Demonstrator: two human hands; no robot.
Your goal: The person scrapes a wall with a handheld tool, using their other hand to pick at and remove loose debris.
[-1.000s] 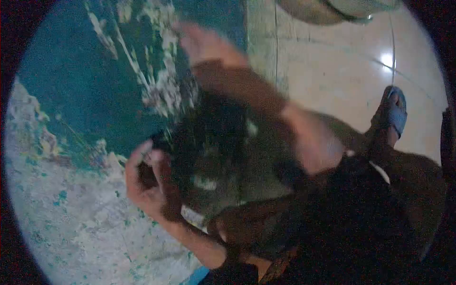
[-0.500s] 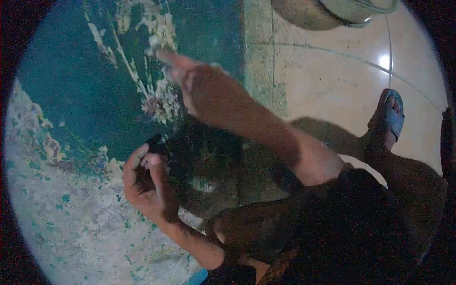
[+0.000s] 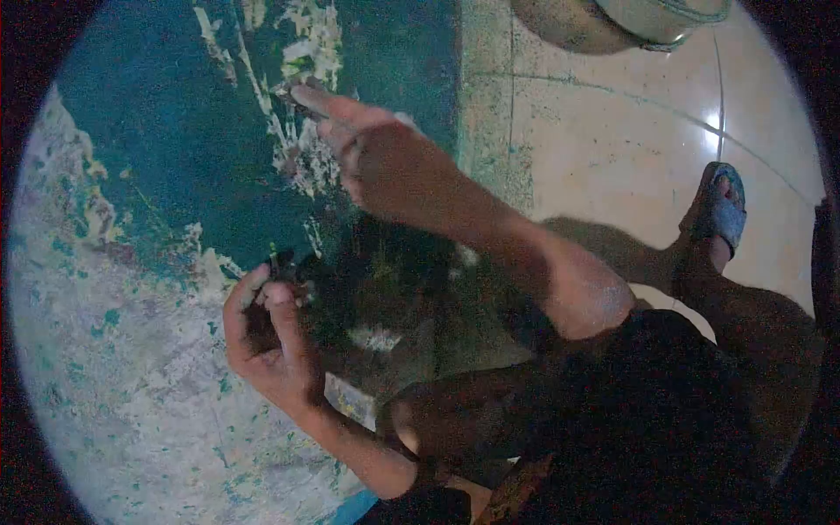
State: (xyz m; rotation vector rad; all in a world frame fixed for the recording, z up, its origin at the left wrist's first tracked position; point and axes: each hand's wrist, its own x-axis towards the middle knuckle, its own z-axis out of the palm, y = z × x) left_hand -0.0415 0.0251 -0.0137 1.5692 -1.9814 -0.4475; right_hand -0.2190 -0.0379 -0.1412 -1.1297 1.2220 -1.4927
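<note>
My right hand (image 3: 372, 153) is over a blue-green painted surface (image 3: 175, 166), its forefinger stretched out at a pale flaking patch (image 3: 306, 157). The other fingers curl under, and a small whitish bit shows at the hand's far edge. What the hand grips is hidden. Lower down, my left hand (image 3: 271, 350) is bent in a loose pinch, thumb and forefinger tips close together beside the surface. Dark shadow lies around those tips, so anything between them cannot be made out.
A worn whitish area (image 3: 149, 376) with green flecks spreads at lower left. Pale floor tiles (image 3: 612, 114) lie to the right, with a round metal pot (image 3: 665, 22) at the top. My foot wears a blue-grey sandal (image 3: 728, 219). My knee and dark clothing fill the lower right.
The view has turned slightly, shifting the painted surface to the right. My right fingertip stays on the pale patch, with a slight shift. My left hand keeps its pinched shape.
</note>
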